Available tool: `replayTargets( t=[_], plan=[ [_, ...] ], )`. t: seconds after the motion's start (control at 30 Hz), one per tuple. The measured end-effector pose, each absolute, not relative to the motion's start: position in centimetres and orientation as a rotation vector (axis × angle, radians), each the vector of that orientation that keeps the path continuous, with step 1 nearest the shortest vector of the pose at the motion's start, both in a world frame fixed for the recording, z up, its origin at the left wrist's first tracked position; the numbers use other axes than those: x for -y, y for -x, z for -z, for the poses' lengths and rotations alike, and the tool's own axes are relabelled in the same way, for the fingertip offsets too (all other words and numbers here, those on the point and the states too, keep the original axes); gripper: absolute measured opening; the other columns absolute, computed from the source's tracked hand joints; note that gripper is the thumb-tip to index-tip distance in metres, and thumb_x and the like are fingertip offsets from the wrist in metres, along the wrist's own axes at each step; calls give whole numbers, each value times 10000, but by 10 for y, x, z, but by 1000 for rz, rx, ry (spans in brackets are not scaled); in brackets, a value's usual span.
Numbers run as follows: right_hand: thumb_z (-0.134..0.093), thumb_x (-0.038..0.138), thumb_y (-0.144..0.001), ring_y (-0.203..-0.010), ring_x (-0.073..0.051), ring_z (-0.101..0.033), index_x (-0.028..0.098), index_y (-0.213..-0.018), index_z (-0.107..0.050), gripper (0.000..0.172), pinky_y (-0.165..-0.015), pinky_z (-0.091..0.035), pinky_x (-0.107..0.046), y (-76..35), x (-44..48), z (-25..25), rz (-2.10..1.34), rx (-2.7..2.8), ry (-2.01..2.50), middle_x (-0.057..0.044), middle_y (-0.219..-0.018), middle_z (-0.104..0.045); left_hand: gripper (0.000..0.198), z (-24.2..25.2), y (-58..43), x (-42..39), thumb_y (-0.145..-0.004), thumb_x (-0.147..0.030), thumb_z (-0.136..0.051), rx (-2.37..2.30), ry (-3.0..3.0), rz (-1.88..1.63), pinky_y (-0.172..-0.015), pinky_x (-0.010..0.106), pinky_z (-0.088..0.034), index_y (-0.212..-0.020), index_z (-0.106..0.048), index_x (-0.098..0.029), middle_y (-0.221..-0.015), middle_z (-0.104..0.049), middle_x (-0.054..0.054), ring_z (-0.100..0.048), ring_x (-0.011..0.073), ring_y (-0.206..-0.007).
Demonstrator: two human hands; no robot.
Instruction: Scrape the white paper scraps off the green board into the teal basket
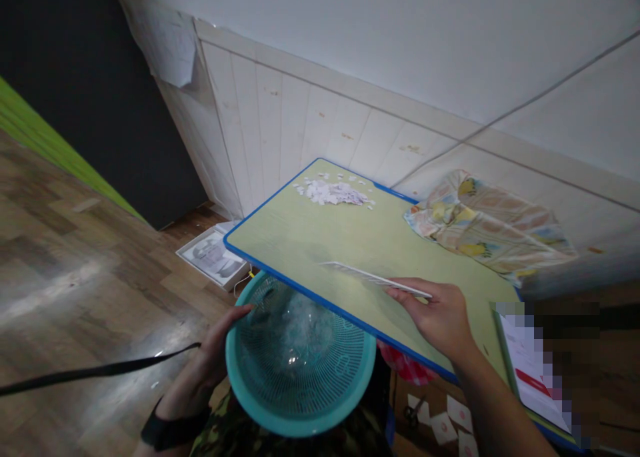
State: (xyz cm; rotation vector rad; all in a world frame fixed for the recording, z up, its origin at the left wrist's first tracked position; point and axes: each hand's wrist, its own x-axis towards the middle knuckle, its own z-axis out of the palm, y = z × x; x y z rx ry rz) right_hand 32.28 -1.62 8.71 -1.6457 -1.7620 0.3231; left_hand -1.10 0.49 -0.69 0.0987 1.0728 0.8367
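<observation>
My left hand (pixel 220 350) is closed on the left side of a teal plastic basket (pixel 367 393), its thumb over the rim and its other fingers hidden outside. The basket rests at my lap, its far rim under the table edge. Clear, shiny material (pixel 300 330) lies inside; its kind is hard to make out. In my right hand (pixel 440 317), pinched between thumb and fingers, is a thin white card (pixel 380 280), seen nearly edge-on low over the yellow-green table (pixel 280 237). At the table's far corner lies a heap of small white paper pieces (pixel 335 192).
A patterned cloth (pixel 480 223) hangs over the table's far right edge, beside the white panelled wall (pixel 300 117). A partly blurred tablet or phone-like screen (pixel 535 370) lies at right. Scissors (pixel 413 411) and white cards (pixel 443 428) are below. A flat box (pixel 215 257) is on the floor.
</observation>
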Motion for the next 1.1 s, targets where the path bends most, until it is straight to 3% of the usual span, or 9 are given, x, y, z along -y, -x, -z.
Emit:
replayTargets(
  t=[0.47, 0.67, 0.93, 1.1],
  plan=[
    [-651, 275, -831, -748, -198, -733, 281, -903, -780, 148, -679, -578, -265, -315, 5, -92, -464, 1867, 1521, 4, -873, -770, 152, 5, 17, -6, -804, -170, -633, -1064, -92, -860, -621, 351, -556, -802, -715, -42, -804, -679, 169, -640, 264, -638],
    [-665, 212, -816, -766, -174, -739, 297, -882, -783, 160, -706, -580, -223, -304, 27, -95, -444, 1819, 1537, 31, -853, -766, 182, 6, 15, -6, -824, -183, -615, -1082, -106, -846, -616, 350, -549, -755, -707, -41, -724, -659, 141, -624, 249, -607],
    [-696, 276, -795, -654, -204, -733, 291, -810, -790, 96, -585, -592, -242, -297, 40, -101, -383, 1765, 1595, 11, -766, -762, 201, 7, 12, -5, -838, -189, -607, -1067, -148, -843, -611, 321, -538, -777, -719, -33, -766, -673, 151, -630, 241, -614],
    [-680, 320, -808, -683, -234, -737, 282, -817, -791, 119, -601, -607, -282, -302, 41, -97, -279, 1745, 1647, -11, -799, -763, 246, 3, 13, -5, -859, -178, -569, -1082, -89, -825, -599, 315, -543, -724, -710, -28, -718, -663, 138, -631, 238, -599]
  ],
)
